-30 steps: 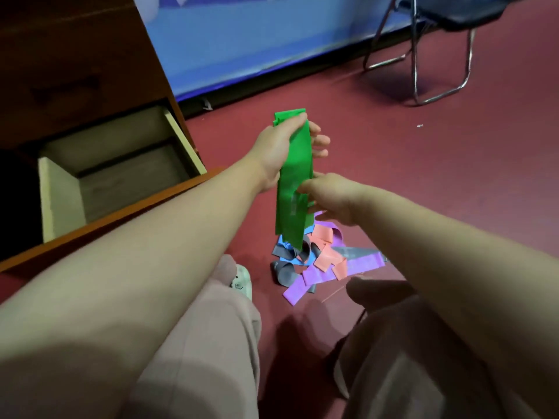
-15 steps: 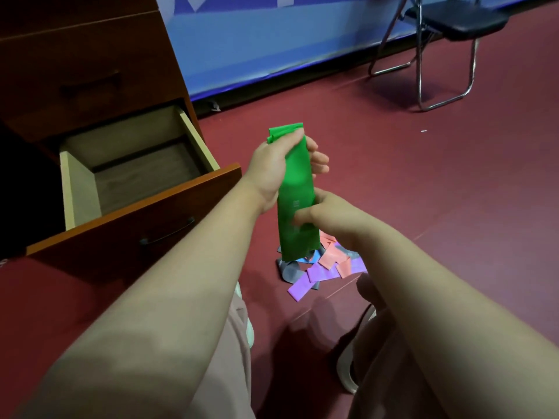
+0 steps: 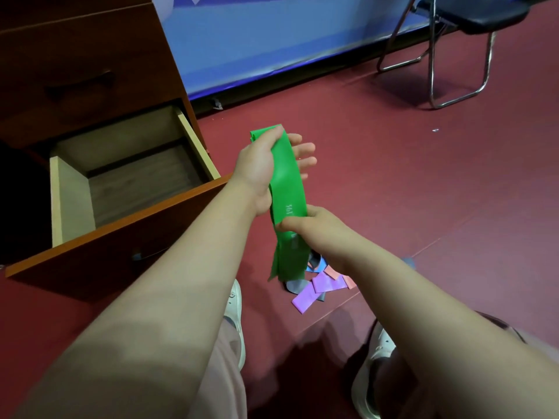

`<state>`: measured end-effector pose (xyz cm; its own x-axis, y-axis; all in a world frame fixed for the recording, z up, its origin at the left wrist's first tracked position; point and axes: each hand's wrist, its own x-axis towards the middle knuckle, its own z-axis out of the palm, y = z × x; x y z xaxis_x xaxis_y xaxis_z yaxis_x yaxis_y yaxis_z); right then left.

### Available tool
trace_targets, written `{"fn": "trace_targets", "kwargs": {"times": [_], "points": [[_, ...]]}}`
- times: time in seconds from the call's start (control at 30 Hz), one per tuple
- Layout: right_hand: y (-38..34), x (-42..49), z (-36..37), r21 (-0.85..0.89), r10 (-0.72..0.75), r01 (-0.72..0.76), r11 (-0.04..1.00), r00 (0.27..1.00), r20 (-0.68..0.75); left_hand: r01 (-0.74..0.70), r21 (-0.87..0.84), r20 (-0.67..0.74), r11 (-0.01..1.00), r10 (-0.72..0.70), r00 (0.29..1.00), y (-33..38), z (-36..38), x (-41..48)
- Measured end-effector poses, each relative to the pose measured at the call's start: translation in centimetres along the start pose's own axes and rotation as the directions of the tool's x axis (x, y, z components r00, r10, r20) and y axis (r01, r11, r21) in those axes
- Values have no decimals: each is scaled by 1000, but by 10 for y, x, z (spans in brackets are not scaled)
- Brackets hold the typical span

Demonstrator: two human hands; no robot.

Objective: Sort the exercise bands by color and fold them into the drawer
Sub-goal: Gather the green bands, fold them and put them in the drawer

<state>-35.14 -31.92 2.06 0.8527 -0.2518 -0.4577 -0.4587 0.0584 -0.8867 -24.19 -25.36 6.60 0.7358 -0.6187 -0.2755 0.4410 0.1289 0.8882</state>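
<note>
Left hand (image 3: 258, 169): raised in the middle of the scene, gripping the upper end of the green band (image 3: 287, 182), thumb laid across its near face, fingertips showing past its right edge. Right hand (image 3: 310, 226): lower and nearer, fingers curled and pinching the same band about two thirds of the way down. Green band: held in the air between both hands, roughly upright and slightly bowed, doubled into layers; small pale print shows just above the right hand; the loose lower ends hang free below it. Pile of bands (image 3: 322, 284): on the floor (image 3: 408, 182) directly under the green band, a loose heap of purple, pink, blue and grey pieces, overlapping, partly hidden by the right forearm. Drawer (image 3: 71, 204): pulled open at left, pale side walls, dark wood-grain bottom, red-brown front panel with a dark handle; the left forearm crosses in front of its right corner. Cabinet (image 3: 75, 55): dark brown, far left, a closed drawer front above the open one. Shoes: two pale shoes near the bottom, one left (image 3: 234, 300), one right (image 3: 373, 367), with pinkish trouser legs beside them. Blue wall panel (image 3: 257, 34): along the far edge of the dark red floor. Chair (image 3: 472, 16): far right, black seat on a bent metal-tube frame.
</note>
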Motion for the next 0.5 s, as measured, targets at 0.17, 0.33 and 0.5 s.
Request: {"fn": "trace_targets", "kwargs": {"times": [0.17, 0.33, 0.5], "points": [[2, 8, -10, -18, 16, -16, 1000, 1000, -14, 43, 33, -42, 999, -42, 998, 4, 0, 11], [-4, 7, -23, 13, 67, -66, 998, 995, -69, 28, 281, -156, 959, 17, 988, -4, -1, 22], [0, 14, -28, -110, 135, -152, 982, 979, -155, 20, 334, -81, 942, 7, 997, -9, 3, 20]]}}
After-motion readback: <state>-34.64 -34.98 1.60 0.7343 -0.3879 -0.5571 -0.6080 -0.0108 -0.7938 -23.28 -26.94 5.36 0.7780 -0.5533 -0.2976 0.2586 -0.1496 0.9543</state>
